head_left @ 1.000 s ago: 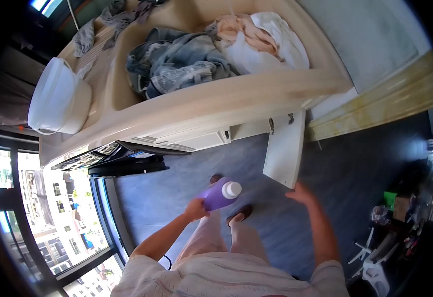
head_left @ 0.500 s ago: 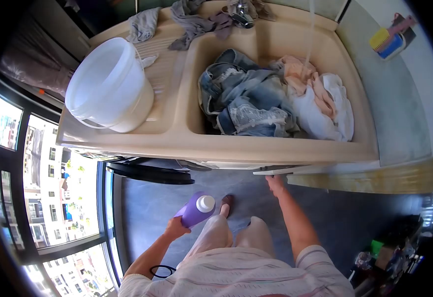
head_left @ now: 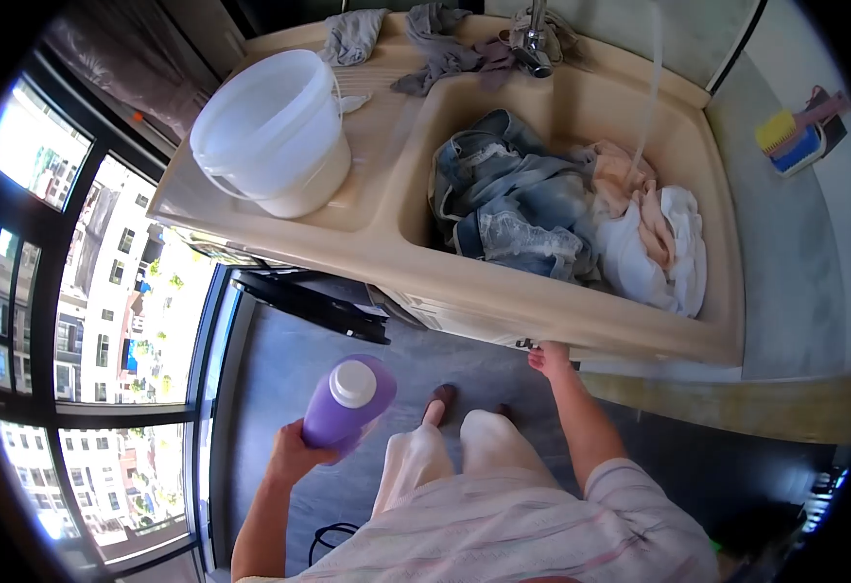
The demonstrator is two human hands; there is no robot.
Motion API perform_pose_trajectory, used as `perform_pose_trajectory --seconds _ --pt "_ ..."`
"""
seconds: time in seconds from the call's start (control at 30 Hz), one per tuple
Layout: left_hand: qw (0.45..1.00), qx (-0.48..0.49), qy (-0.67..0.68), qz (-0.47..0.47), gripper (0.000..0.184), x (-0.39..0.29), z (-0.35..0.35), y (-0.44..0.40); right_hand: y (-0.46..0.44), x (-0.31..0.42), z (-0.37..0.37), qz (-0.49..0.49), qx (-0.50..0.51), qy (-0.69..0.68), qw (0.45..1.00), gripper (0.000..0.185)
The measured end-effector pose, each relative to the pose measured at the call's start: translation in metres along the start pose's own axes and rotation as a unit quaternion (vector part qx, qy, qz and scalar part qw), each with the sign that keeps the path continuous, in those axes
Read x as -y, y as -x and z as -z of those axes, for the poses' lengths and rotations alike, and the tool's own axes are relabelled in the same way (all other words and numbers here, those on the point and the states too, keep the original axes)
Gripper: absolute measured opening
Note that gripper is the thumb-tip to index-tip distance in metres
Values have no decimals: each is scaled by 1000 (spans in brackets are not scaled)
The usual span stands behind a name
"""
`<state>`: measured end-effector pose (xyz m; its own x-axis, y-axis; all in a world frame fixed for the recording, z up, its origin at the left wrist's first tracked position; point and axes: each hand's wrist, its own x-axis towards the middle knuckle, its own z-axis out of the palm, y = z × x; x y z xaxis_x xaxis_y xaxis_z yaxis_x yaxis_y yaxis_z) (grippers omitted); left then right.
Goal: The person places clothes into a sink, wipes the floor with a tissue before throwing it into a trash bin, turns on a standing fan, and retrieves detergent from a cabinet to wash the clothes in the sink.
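My left hand (head_left: 301, 453) is wrapped around a purple bottle (head_left: 336, 416) with a white cap (head_left: 353, 383), held over the floor in front of the washing machine. My right hand (head_left: 549, 359) touches the front below the sink rim, its fingers curled in; what they grip, if anything, is hidden. A black round door (head_left: 313, 308) of the machine stands swung out, left of that hand. Above, jeans (head_left: 522, 194) and white and peach clothes (head_left: 654, 238) lie in the beige sink (head_left: 581, 284).
A white bucket (head_left: 270, 136) stands on the ribbed drainboard left of the basin. Grey cloths (head_left: 440, 49) lie behind, near the faucet (head_left: 534, 49). Brushes (head_left: 797, 134) hang on the right wall. Large windows (head_left: 119, 291) are at left. A stream of water (head_left: 651, 87) falls onto the clothes.
The pale panel that jutted out by my right hand no longer sticks out. My left hand has moved the bottle left and closer to the camera. The view has turned slightly.
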<state>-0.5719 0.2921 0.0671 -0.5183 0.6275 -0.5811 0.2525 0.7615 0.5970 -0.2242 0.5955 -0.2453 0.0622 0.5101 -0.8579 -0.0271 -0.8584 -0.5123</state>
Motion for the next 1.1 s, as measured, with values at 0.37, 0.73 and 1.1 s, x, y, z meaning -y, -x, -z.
perform_pose_trajectory --seconds 0.37,0.73,1.1 --pt "947 -156 231 -158 27 -131 79 131 175 61 67 12 323 382 866 29" --pt "898 -192 319 -234 22 -181 114 102 330 208 -54 203 500 256 802 32" --pt "907 -247 289 -180 22 -149 184 66 355 318 -331 242 429 260 830 60"
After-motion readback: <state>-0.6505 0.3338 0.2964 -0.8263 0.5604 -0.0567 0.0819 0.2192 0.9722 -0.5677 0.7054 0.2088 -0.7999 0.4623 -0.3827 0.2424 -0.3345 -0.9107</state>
